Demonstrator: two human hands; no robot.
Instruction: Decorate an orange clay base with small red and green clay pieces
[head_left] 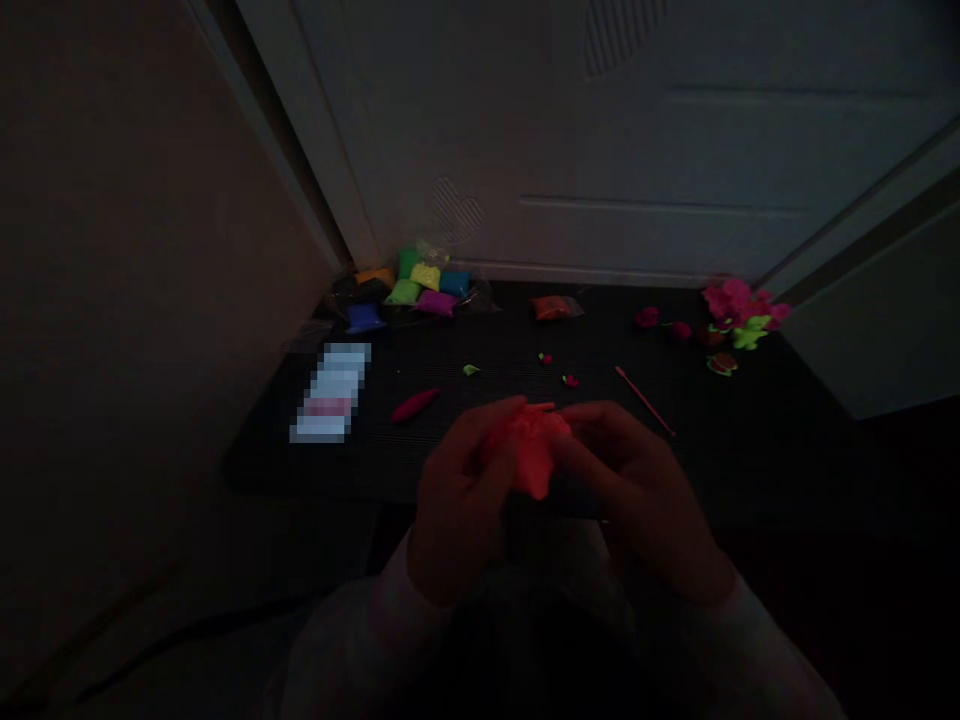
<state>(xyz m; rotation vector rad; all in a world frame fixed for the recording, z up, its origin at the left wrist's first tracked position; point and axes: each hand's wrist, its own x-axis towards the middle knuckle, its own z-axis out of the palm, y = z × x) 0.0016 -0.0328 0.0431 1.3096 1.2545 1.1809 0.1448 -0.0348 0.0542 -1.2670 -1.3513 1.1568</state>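
Bright red-orange modelling clay [534,462], shaped like a ruffled flower with a drooping lower lobe, is held between both hands over the table's front edge. My left hand [466,490] closes on its left side, the thumb pressed to the front. On the other side, my right hand [643,488] grips it with fingers and thumb. The room is dim, so fine detail of the clay is lost. Past my hands lie two tiny red-and-green clay pieces [571,381] and a small light-green bit [470,370]. A tapered dark-pink clay piece [415,405] rests left of my left hand.
Packets of coloured clay [426,277] are heaped at the back left of the dark table [510,340], near an orange packet [553,308]. A pink stick tool [645,401] lies right. Pink clay flowers [735,304] sit back right. A blurred pale rectangle [331,393] lies left.
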